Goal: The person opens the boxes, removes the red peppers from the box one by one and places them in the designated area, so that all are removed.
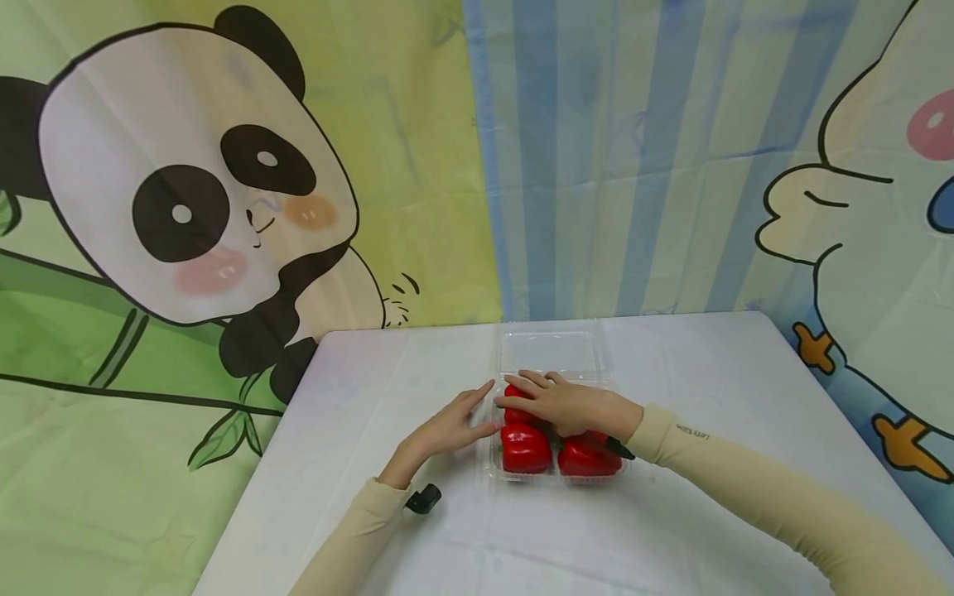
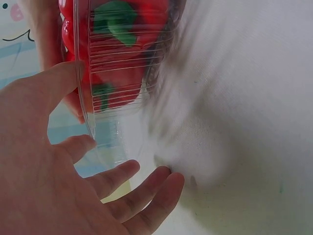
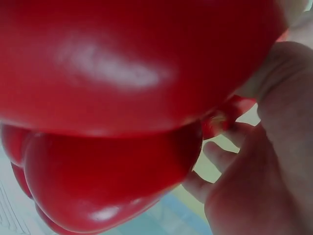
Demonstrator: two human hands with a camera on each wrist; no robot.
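Observation:
A clear plastic clamshell box holds shiny red bell peppers; three show from the head, and the right hand covers part of the box. The right hand lies over the peppers, its fingers spread and nearly straight toward the box's left side. In the right wrist view its fingertips are beside a red pepper. The left hand is at the box's left side. Its thumb touches the rim in the left wrist view, the other fingers extended and apart. Green stems show through the ribbed wall.
The box's transparent lid lies folded back on the far side. Under everything is a white-covered table. A curtain with a cartoon panda and blue stripes hangs behind. Both wrists carry small black devices.

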